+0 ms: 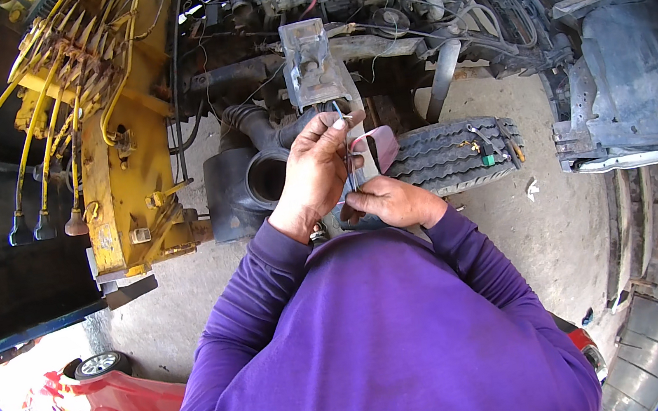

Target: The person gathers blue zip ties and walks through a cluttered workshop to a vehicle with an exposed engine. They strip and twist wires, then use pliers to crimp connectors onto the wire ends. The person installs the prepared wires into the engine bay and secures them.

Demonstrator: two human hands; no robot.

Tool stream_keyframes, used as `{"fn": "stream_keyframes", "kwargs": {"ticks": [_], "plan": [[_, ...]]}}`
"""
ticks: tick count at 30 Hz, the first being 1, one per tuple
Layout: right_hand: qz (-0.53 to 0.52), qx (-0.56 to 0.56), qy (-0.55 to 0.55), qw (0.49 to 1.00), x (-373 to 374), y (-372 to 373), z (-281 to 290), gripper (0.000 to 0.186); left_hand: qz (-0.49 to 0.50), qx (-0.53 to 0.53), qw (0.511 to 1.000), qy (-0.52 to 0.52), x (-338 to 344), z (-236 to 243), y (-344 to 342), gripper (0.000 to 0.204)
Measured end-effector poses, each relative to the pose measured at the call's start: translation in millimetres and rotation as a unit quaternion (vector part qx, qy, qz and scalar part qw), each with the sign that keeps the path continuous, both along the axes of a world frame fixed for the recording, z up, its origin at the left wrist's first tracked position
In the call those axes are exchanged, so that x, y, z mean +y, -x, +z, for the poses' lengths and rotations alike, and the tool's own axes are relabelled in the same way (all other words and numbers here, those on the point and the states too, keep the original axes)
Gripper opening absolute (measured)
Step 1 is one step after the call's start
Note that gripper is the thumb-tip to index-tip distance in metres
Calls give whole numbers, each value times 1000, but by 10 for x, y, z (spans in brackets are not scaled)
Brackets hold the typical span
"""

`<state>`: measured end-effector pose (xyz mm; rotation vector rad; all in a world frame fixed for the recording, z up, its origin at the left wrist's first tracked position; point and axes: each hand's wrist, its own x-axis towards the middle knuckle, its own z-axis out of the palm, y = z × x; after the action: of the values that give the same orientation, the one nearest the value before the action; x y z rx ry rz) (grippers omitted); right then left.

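In front of my chest, thin dark wires (350,165) run between my two hands. My left hand (313,162) pinches their upper part between thumb and fingers. Just below and to the right, my right hand (396,201) has its thumb and fingers closed on the lower part. The wire ends are too small to make out. Beyond my fingertips a dusty grey metal housing (315,66) sits on the vehicle frame, and the wires reach toward its near end. Beside my right hand hangs a pinkish piece of cloth or plastic (380,149).
A tyre (443,159) lies to the right, with small tools and a green item (488,160) on it. A black air duct (263,181) stands left of my hands. Further left is a yellow machine (122,183) with levers (49,163). A red car (114,400) is behind me.
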<state>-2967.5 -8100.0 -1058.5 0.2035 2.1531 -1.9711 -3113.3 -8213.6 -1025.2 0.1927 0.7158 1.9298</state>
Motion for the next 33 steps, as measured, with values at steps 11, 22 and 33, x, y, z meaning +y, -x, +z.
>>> {"fn": "stream_keyframes", "kwargs": {"ticks": [11, 22, 33], "plan": [[-295, 246, -242, 891, 57, 63, 623, 44, 84, 99, 984, 119, -15, -81, -103, 11], [-320, 152, -165, 920, 104, 115, 581, 12, 66, 118, 978, 160, -10, 91, -332, 15], [-303, 175, -49, 935, 120, 66, 596, 15, 20, 257, 948, 189, -77, 66, -238, 20]]}}
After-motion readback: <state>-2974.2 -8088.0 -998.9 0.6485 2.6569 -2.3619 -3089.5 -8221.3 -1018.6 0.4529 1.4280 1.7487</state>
